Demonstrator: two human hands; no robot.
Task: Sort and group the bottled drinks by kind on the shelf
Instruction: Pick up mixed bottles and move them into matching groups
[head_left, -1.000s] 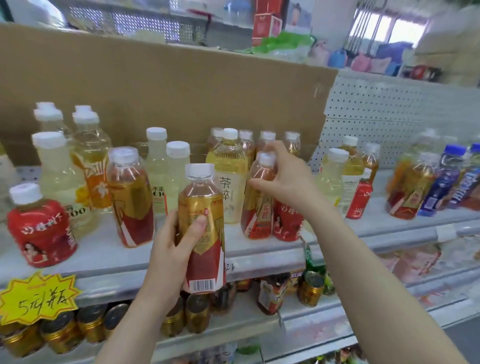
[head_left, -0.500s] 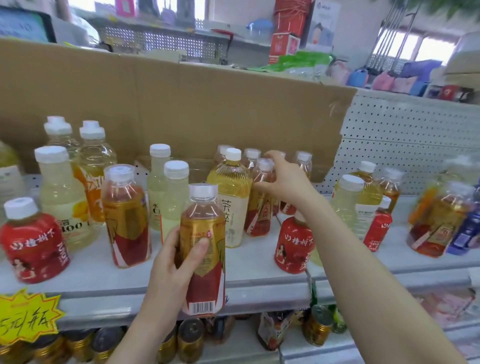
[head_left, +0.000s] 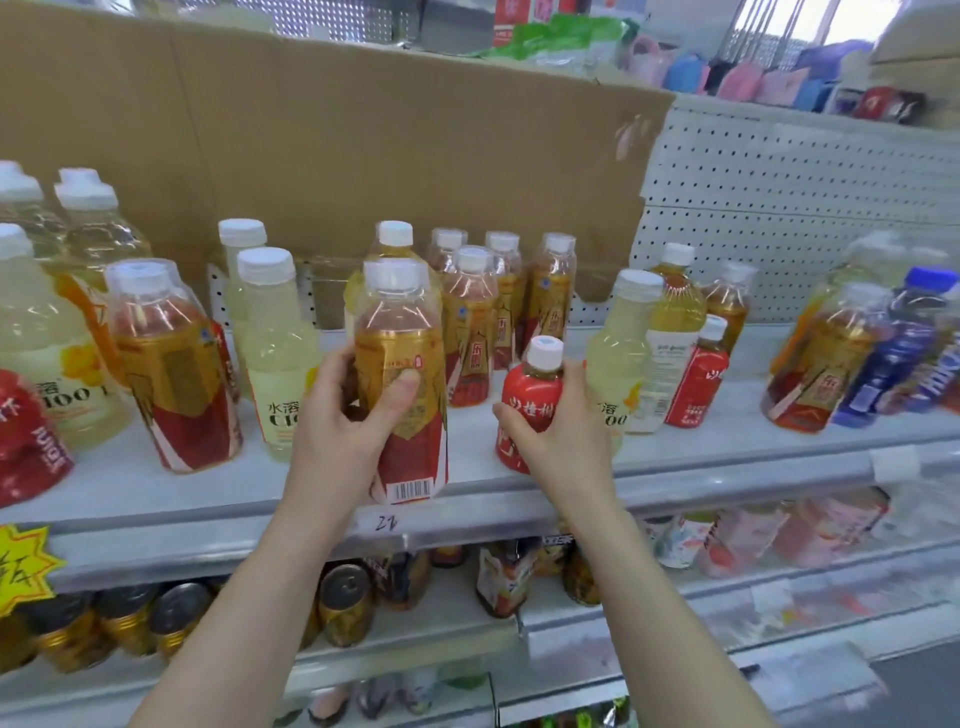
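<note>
Already both sets of fingers are closed on bottles: the left hand (head_left: 345, 415) grips a gold-and-red tea bottle (head_left: 401, 384) at the shelf's (head_left: 727, 467) front edge, the right hand (head_left: 558, 431) wraps a small red bottle (head_left: 530, 400) beside it. Matching tea bottles (head_left: 498, 306) cluster toward the back; elsewhere pale yellow, red and blue drinks stand mixed, so I judge sorting barely begun.
</note>
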